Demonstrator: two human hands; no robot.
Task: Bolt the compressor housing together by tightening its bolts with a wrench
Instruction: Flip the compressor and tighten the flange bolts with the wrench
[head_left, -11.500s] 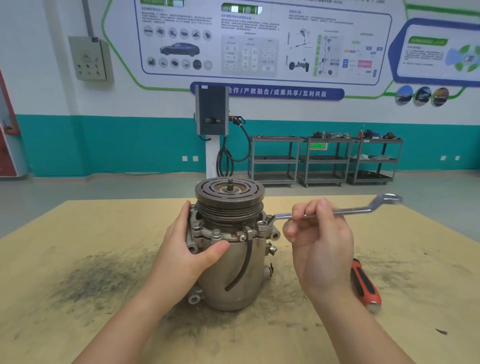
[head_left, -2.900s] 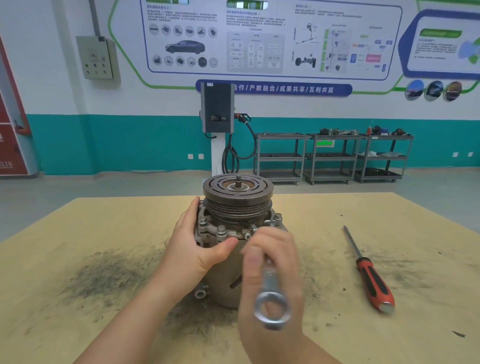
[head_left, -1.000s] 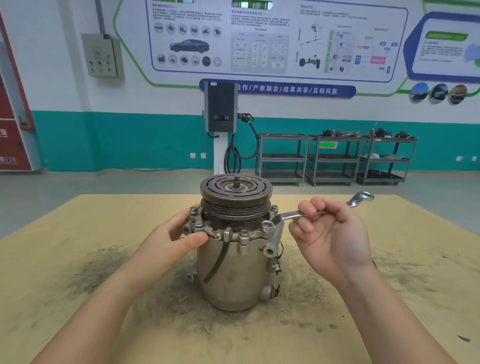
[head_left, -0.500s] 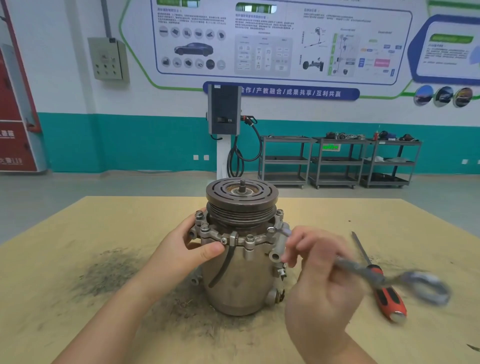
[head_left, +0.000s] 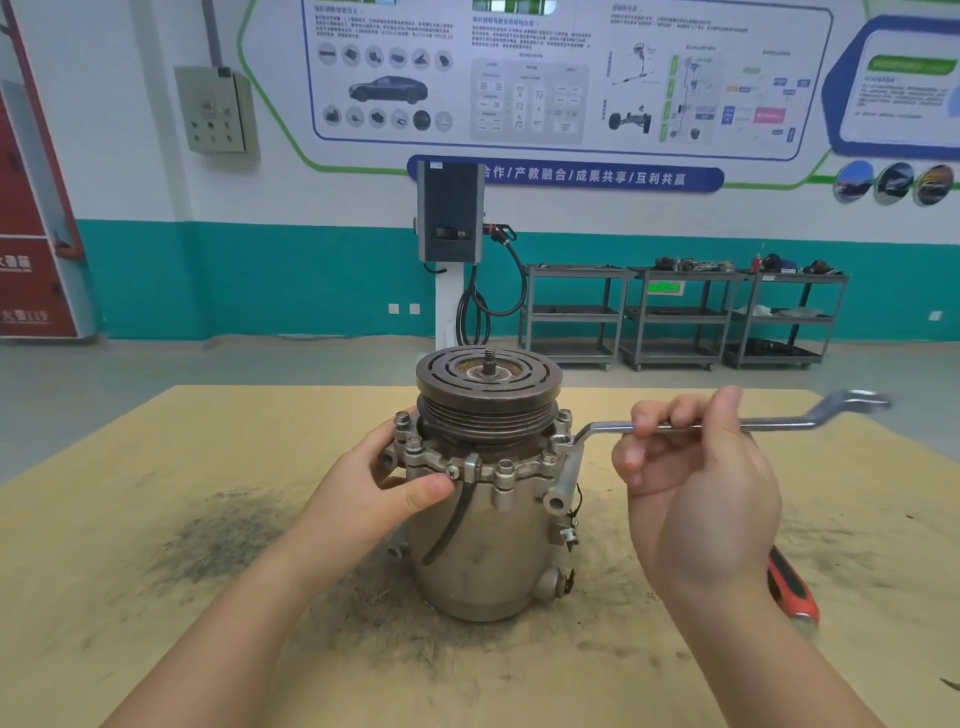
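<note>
While left hand (head_left: 374, 493) grips compressor (head_left: 488, 493) flange, right hand (head_left: 696, 488) pinches wrench (head_left: 779, 425) shaft.

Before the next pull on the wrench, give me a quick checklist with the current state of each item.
1. Wrench ring end seated on a flange bolt on the right side of the compressor: appears ok, though the bolt head is hidden under it.
2. Right hand grips the wrench shank: ok.
3. Left hand braces the flange, thumb at the front: ok.
4. Compressor upright on the table: ok.
5. Swing path toward the person is free; the screwdriver lies low on the table: ok.
6. Tightness of the other bolts: cannot tell.
</note>
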